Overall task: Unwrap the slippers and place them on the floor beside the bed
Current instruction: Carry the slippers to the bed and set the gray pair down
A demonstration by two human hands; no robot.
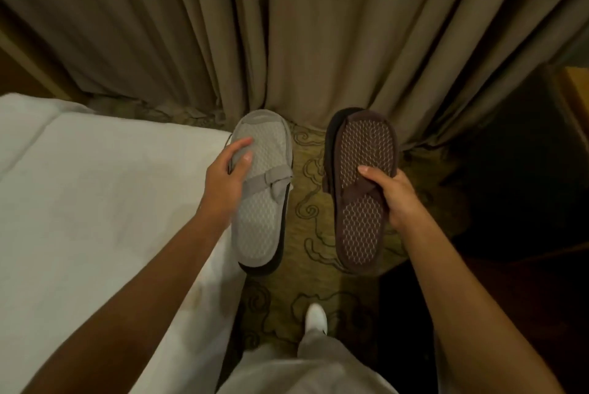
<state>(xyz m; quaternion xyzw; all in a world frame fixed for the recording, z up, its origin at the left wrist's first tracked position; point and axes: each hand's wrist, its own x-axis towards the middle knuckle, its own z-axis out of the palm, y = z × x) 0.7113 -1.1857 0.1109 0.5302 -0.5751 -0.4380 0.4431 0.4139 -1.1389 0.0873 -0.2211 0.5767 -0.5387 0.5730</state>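
My left hand (228, 176) grips a grey pair of slippers (259, 221), stacked sole to sole and tied round the middle with a grey band. Its dotted sole faces up, just off the bed's right edge. My right hand (393, 194) grips a brown pair of slippers (361, 234), likewise bound with a brown band, sole up. Both pairs hang in the air above the patterned carpet (307, 202), toes toward the curtain. The white bed (95, 202) fills the left side.
Heavy beige curtains (287, 27) hang straight ahead and reach the floor. Dark furniture (526, 202) stands at the right. My white shoe (315, 318) and pale trouser legs show at the bottom, on the narrow carpet strip between bed and furniture.
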